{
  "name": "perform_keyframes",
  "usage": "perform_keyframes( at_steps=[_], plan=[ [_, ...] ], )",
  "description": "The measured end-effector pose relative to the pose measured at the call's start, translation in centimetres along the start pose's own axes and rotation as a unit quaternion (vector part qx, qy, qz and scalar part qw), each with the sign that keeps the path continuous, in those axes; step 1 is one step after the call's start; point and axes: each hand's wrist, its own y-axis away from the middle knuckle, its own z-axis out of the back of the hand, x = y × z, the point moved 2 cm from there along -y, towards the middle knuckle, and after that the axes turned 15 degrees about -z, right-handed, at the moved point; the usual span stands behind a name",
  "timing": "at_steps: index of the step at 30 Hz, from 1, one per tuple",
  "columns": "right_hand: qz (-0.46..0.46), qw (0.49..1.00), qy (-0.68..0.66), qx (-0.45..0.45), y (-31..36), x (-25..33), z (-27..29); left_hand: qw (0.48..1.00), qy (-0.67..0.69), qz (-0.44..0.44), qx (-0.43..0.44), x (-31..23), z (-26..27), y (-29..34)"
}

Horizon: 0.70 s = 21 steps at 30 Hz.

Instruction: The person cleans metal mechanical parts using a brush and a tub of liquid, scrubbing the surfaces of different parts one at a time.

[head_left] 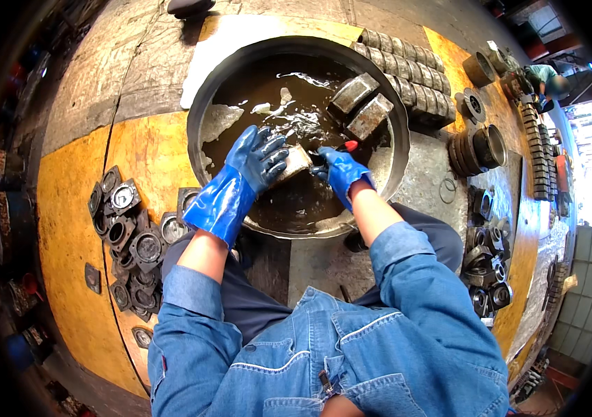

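Both my hands wear wet blue rubber gloves and work over a large round basin (196, 142) of murky brown liquid. My left hand (258, 161) curls its fingers at the left side of a wet, pale-topped metal block (293, 162) and steadies it just above the liquid. My right hand (342, 172) is closed on a tool with a red handle end (349, 146); its working end, near the block's right side, is too hidden to name. Two more rectangular metal blocks (370, 117) rest inside the basin at the upper right, partly out of the liquid.
Rows of similar metal blocks (414, 76) are stacked beyond the basin's right. Square flanged metal parts (144, 247) lie heaped at the left, others (487, 257) at the right. Metal rings (480, 149) stand farther right. Another person (549, 83) bends over at the far right.
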Motion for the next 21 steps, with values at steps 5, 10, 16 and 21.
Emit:
perform_keyframes(
  at_steps=[5,10,16,21],
  plan=[
    [-0.028,0.956,0.22,-0.19,3.4,-0.4,-2.7,0.999,0.026,-0.034,-0.023,-0.1,0.3,0.2],
    [0.126,0.974,0.16,-0.102,7.3,3.9,-2.8,0.997,0.009,-0.07,-0.042,0.4,-0.4,-1.1],
    [0.164,0.981,0.103,0.014,11.2,7.8,-6.3,0.992,0.102,-0.076,-0.013,0.6,-2.2,-0.9],
    [0.158,0.976,0.149,0.009,11.5,7.2,-6.1,0.995,0.064,-0.064,-0.045,0.3,-3.1,-1.1]
  ],
)
